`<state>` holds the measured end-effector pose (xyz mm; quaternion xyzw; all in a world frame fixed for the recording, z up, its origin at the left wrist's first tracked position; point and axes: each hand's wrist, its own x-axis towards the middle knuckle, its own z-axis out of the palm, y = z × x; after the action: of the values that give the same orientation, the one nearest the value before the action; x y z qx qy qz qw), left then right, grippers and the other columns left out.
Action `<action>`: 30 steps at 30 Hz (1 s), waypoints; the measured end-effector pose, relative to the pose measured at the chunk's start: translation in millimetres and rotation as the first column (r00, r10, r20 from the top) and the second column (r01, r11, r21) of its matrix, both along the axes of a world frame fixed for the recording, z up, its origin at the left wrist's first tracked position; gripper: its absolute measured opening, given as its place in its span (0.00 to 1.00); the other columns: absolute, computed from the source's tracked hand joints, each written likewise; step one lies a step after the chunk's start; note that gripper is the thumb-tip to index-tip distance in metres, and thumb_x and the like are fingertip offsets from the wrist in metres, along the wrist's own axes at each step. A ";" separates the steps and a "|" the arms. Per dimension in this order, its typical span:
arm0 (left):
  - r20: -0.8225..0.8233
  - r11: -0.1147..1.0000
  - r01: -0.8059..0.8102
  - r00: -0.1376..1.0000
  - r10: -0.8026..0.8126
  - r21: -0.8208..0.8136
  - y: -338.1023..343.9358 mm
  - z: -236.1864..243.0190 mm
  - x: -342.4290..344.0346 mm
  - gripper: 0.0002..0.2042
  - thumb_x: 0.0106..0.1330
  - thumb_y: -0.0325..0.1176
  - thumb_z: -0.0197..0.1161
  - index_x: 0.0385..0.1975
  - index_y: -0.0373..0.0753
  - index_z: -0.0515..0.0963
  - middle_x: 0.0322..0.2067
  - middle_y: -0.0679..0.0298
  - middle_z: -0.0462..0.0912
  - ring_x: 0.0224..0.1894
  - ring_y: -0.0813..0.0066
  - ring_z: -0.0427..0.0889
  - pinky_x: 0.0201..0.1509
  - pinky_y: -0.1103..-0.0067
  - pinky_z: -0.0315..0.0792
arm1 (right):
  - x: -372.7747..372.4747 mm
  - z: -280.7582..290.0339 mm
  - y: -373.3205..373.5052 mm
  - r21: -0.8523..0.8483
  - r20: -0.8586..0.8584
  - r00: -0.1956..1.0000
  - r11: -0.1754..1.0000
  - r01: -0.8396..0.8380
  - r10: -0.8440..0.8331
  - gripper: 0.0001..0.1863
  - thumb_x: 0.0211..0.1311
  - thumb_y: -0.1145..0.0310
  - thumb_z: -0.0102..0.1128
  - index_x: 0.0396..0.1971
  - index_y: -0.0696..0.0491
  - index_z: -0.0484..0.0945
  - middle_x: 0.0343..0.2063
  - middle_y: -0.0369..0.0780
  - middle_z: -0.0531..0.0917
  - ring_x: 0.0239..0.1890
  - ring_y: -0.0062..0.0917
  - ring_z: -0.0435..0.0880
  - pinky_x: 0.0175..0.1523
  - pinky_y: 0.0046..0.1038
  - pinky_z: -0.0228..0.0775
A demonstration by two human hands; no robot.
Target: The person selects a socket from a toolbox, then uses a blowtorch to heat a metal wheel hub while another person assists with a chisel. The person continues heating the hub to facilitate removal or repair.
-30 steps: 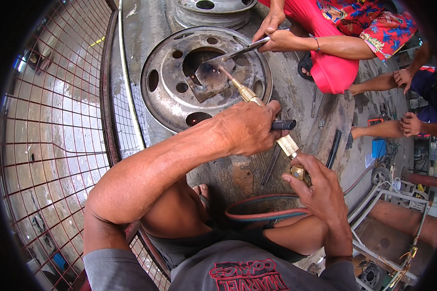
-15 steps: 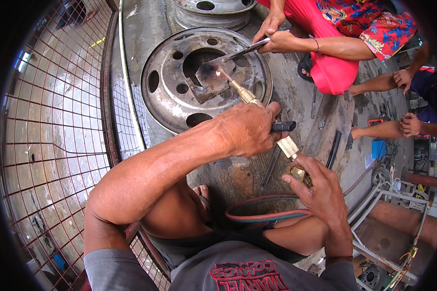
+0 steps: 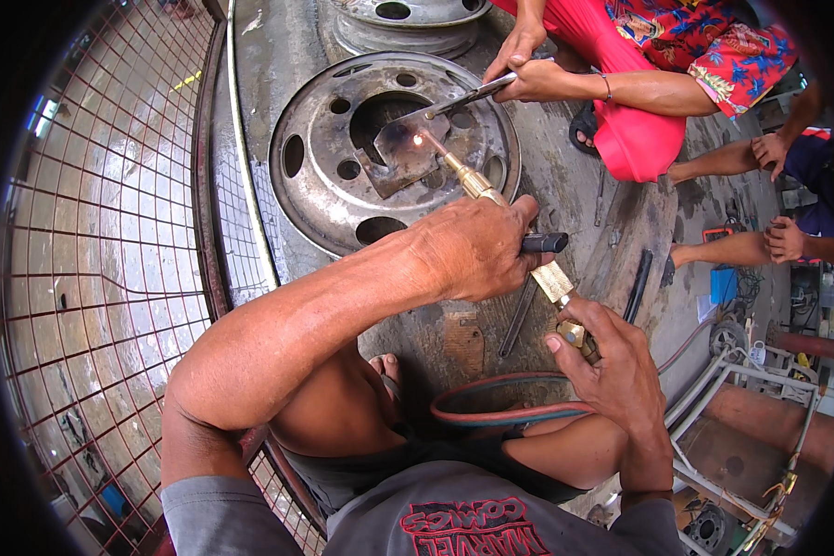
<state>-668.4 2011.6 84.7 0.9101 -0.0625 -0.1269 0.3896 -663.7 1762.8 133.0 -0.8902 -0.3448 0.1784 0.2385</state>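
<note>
My left hand is wrapped round the body of a brass cutting torch, near its black lever. At the torch's rear valve, my right hand closes its fingers and thumb on the brass fittings. The nozzle points away from me, its tip against a dark flat metal plate, where a small orange-white spot glows. That plate rests over the centre opening of a steel wheel rim lying on the floor. Another person's hands hold long-handled pliers, whose jaws grip the plate's far right corner.
Red and green hoses loop by my legs. A red wire-mesh fence runs along my left. Another wheel rim lies farther off. Dark rods lie on the floor at right, near another seated person. A white metal frame stands right.
The glow at the torch tip has grown larger and brighter. My right thumb and fingers have shifted slightly on the rear valve. The plate and pliers hold still.
</note>
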 end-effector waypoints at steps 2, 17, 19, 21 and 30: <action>0.003 1.000 0.001 1.000 -0.001 -0.004 0.1 0.2 -0.1 0.28 0.76 0.55 0.58 0.53 0.30 0.71 0.32 0.35 0.84 0.45 0.31 0.84 0.51 0.49 0.76 | 0.0 1.0 0.9 -0.004 -0.010 1.000 1.000 0.006 -0.006 0.18 0.65 0.68 0.71 0.51 0.57 0.79 0.40 0.48 0.86 0.40 0.44 0.88 0.47 0.37 0.79; -0.006 1.000 0.010 1.000 -0.010 0.005 0.6 4.4 -0.8 0.26 0.74 0.50 0.60 0.49 0.26 0.72 0.34 0.35 0.85 0.45 0.34 0.85 0.52 0.52 0.77 | -0.1 0.9 1.6 0.020 -0.035 0.999 1.000 0.013 -0.012 0.18 0.65 0.68 0.70 0.51 0.56 0.79 0.39 0.48 0.86 0.39 0.43 0.88 0.46 0.37 0.79; -0.013 1.000 0.011 1.000 -0.011 0.001 0.2 4.6 -0.4 0.26 0.74 0.50 0.61 0.50 0.26 0.72 0.34 0.35 0.85 0.46 0.34 0.85 0.53 0.52 0.77 | 1.0 -0.8 0.0 0.029 -0.020 1.000 1.000 -0.010 0.010 0.19 0.65 0.69 0.71 0.52 0.56 0.78 0.40 0.49 0.87 0.39 0.46 0.88 0.45 0.39 0.79; -0.009 1.000 0.010 1.000 -0.010 0.003 0.3 5.0 -0.8 0.26 0.74 0.50 0.61 0.50 0.26 0.72 0.34 0.35 0.85 0.46 0.34 0.85 0.53 0.52 0.77 | 2.9 -1.5 -1.4 0.030 -0.003 0.999 0.998 -0.048 0.049 0.21 0.64 0.70 0.72 0.54 0.55 0.77 0.40 0.51 0.87 0.40 0.50 0.89 0.43 0.41 0.80; 0.021 1.000 0.005 1.000 -0.005 0.004 0.6 0.8 -0.9 0.26 0.74 0.50 0.61 0.49 0.26 0.72 0.32 0.36 0.85 0.45 0.34 0.86 0.51 0.52 0.77 | 3.0 4.0 1.7 0.016 -0.044 0.998 0.999 -0.051 0.052 0.20 0.63 0.73 0.68 0.53 0.56 0.75 0.41 0.51 0.86 0.42 0.52 0.88 0.46 0.41 0.80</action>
<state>-669.3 2012.3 85.5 0.9120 -0.0685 -0.1187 0.3866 -660.7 1764.5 137.0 -0.8749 -0.3636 0.2018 0.2483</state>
